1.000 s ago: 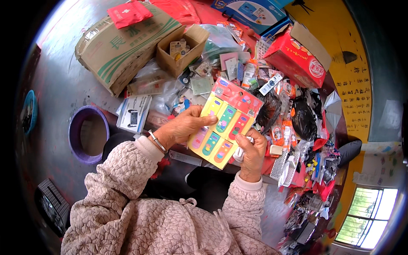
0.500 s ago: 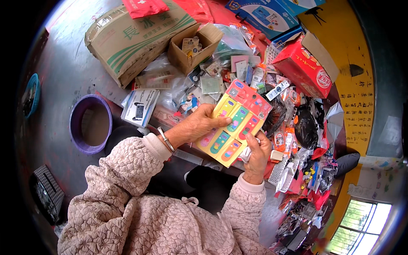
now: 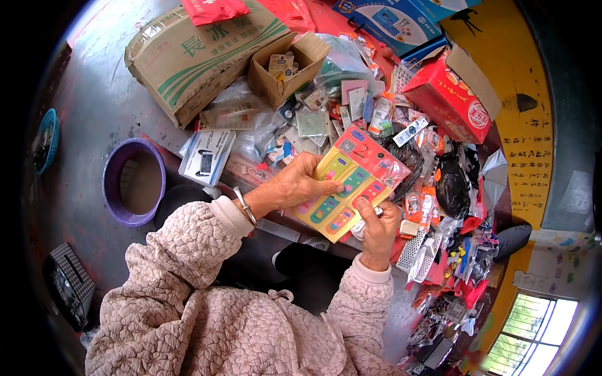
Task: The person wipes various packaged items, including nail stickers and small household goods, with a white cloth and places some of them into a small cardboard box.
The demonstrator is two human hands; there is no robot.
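A yellow and red display card (image 3: 351, 182) carries several small coloured items in plastic wrap. My left hand (image 3: 295, 185) grips its left edge, thumb lying across the front, a metal bangle on the wrist. My right hand (image 3: 378, 229) holds the card's lower right corner from below, thumb up against the front. The card is tilted, lifted above a heap of small packaged goods (image 3: 351, 106). Both arms wear pink quilted sleeves.
A large cardboard carton (image 3: 194, 56) and a small open cardboard box (image 3: 282, 62) lie at the back. A red box (image 3: 451, 100) sits at the right, a purple basin (image 3: 132, 182) at the left on the grey floor. A black checked bag (image 3: 69, 285) lies lower left.
The card and both hands have stayed together, shifting slightly right and down in view as the head moved. My left thumb has slid further across the card's front.
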